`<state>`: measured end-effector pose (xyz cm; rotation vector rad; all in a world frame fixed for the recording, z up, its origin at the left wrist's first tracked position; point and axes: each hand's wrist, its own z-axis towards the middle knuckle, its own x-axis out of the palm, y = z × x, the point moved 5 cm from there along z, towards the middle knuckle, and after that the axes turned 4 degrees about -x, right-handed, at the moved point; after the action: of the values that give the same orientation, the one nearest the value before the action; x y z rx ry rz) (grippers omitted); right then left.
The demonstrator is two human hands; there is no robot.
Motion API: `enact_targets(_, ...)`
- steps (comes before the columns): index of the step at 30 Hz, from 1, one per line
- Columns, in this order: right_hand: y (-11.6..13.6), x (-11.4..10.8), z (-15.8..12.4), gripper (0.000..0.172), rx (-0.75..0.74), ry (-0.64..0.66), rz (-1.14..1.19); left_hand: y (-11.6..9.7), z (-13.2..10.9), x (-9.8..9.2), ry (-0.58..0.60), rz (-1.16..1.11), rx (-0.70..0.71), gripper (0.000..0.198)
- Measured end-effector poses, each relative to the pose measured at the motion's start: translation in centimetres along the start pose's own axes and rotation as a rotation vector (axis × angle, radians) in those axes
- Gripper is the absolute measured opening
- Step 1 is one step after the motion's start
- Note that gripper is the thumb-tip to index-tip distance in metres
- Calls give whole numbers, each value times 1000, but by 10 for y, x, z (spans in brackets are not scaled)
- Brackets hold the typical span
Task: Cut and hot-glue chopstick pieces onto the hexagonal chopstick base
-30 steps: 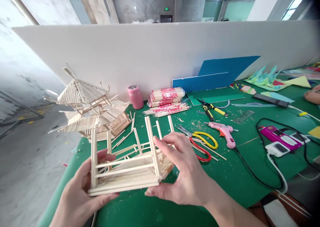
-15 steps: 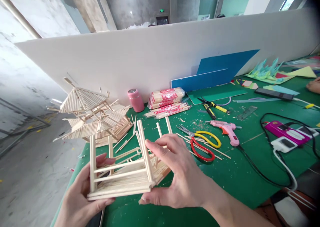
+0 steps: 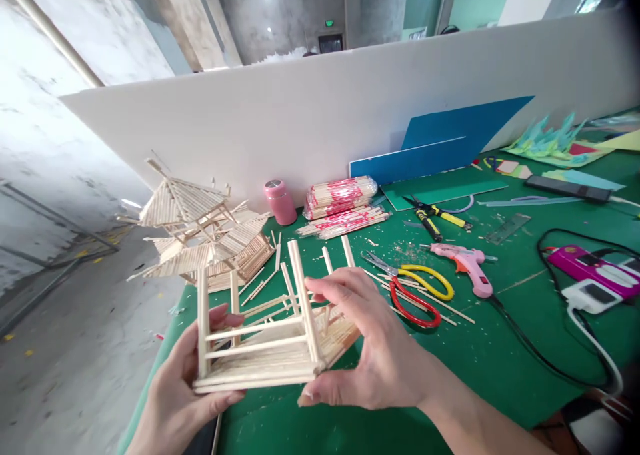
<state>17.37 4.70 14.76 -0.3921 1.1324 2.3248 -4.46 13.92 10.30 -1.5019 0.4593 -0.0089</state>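
Note:
Held between my two hands is a small wooden stick frame (image 3: 260, 365), with a flat base, upright posts and low rails, raised over the near part of the table. My left hand (image 3: 195, 375) grips its left end, thumb along the base's front edge and fingers behind the left posts. At the right corner, my right hand (image 3: 367, 341) has its fingers against the post and its thumb under the base. Behind the frame stands a stick-built pavilion model (image 3: 200, 235) with tiered roofs. Loose sticks (image 3: 260, 287) lie between the two.
On the green table (image 3: 400, 401) are scissors (image 3: 420, 288) over several sticks, a pink glue gun (image 3: 465, 265), pliers (image 3: 435, 215), packs of sticks (image 3: 343, 201), a pink canister (image 3: 281, 203) and a magenta power strip (image 3: 590, 268) with cables. A white board (image 3: 225, 121) stands behind.
The whole scene sits slightly further right in view, as if the camera turned a little left. My hands keep the same hold on the stick frame.

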Motion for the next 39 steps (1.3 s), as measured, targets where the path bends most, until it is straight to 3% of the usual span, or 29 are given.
enact_targets(4,-5,-6,-10,74,24,19,-31,-10,-1,8,6,2,63,81)
enact_targets(8,-11,-16,-21,63,-53,92,-220,-16,-4,19,56,147,122,86)
enact_targets(13,-16,-25,-24,58,-145,128,-441,-21,-12,28,-30,214,302,100)
enact_targets(19,-13,-28,-24,57,-173,174,-619,-39,-22,36,-46,423,554,73)
enact_targets(28,-8,-31,-20,56,-71,267,-615,-39,-21,38,-88,518,548,55)
enact_targets(39,-5,-32,-15,46,35,323,-513,-39,-21,40,-101,542,567,50)
